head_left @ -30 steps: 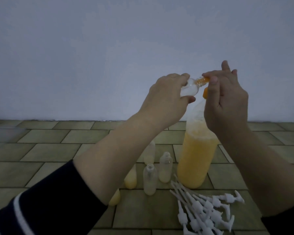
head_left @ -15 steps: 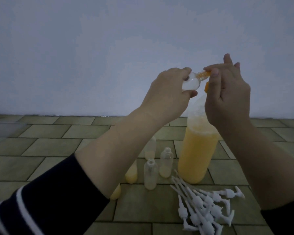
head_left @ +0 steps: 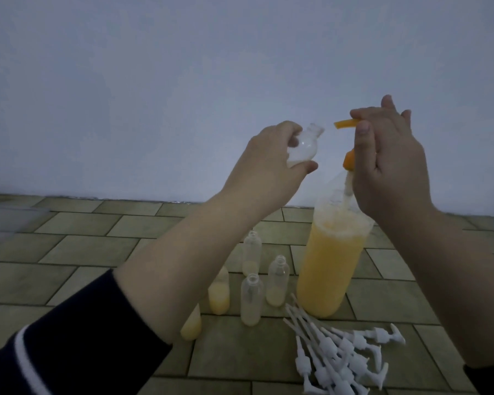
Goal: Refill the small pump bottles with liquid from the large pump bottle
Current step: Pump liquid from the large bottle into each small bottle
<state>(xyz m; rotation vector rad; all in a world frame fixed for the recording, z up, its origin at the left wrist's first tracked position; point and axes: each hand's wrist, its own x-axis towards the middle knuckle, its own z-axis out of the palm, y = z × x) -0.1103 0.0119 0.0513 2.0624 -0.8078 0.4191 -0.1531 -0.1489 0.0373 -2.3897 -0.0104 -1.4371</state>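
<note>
My left hand (head_left: 264, 163) grips a small clear bottle (head_left: 104, 148), tilted, its mouth just apart from the orange spout (head_left: 146, 124). My right hand (head_left: 394, 163) rests on the pump of the large bottle (head_left: 330, 263), standing on the tiled floor (head_left: 83, 246); its grip I cannot tell. Small bottles (head_left: 251, 299) and loose white pumps (head_left: 342, 357) lie beside it.

I see my left fingers (head_left: 285, 132) round a small bottle (head_left: 104, 148), its neck just left of the pump spout (head_left: 146, 123) under my right fingers (head_left: 362, 129). Below those stands the large pump bottle (head_left: 330, 266) on the floor (head_left: 77, 249); left of it small bottles (head_left: 251, 299), before it loose pumps (head_left: 342, 354).
</note>
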